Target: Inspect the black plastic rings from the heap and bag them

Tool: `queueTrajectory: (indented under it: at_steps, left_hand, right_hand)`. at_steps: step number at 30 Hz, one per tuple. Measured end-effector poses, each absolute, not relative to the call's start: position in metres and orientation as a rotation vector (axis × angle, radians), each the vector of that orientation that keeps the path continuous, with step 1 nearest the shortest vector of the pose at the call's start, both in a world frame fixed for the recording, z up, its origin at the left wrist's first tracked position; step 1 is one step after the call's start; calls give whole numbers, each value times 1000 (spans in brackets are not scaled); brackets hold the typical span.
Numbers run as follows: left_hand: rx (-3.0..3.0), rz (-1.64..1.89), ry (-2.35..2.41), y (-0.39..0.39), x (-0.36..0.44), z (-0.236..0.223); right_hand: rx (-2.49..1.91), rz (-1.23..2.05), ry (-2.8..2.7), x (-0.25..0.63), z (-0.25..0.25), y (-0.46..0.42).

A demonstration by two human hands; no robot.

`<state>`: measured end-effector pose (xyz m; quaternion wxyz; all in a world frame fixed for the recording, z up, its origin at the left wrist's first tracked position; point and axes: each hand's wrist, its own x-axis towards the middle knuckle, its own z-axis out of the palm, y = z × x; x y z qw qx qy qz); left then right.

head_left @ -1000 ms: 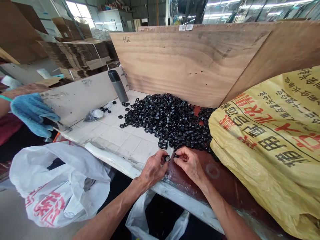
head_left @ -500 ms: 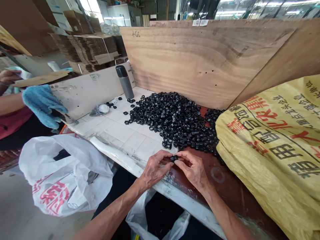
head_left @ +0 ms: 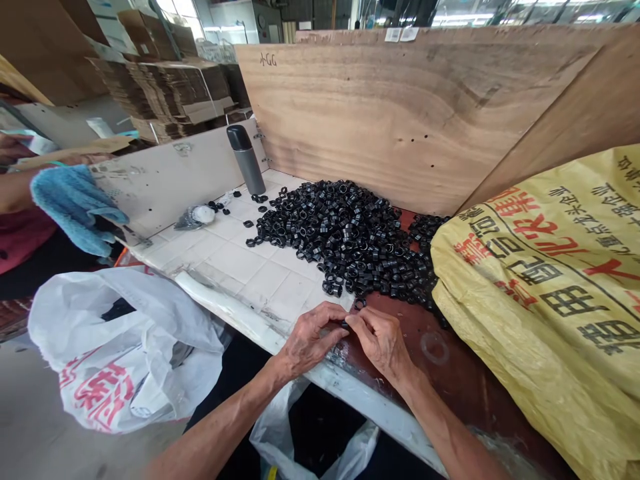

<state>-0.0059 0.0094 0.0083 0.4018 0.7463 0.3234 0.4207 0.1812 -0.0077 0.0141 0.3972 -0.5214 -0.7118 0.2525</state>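
My left hand (head_left: pixel 313 338) and my right hand (head_left: pixel 384 339) meet fingertip to fingertip above the near edge of the table. Pinched between them is a small black ring (head_left: pixel 345 324), mostly covered by the fingers. Another black ring (head_left: pixel 360 304) shows just beyond my right fingers; whether they touch it I cannot tell. Past both hands spreads a large heap of black rings (head_left: pixel 345 233), glossy and apparently plastic.
A grey flask (head_left: pixel 250 170) stands at the back left, behind a small clear bag (head_left: pixel 193 217). On the right bulges a yellow sack (head_left: pixel 540 287). A white bag (head_left: pixel 140 313) hangs at the left front. Wooden boards (head_left: pixel 400 113) wall the back. At far left is a person's arm with a blue cloth (head_left: pixel 75 203).
One second ago my hands were apart, each with a black piece. They came together, and now the piece between them is mostly hidden. A ring has appeared beyond my right fingers.
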Motion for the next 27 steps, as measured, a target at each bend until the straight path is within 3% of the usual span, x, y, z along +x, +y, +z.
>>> queueTrajectory:
  at_steps: [27]
  left_hand:
    - [1630,1109,900,9,-4,-2]
  right_hand:
    - [-1286,731,-1839,184,22,-12]
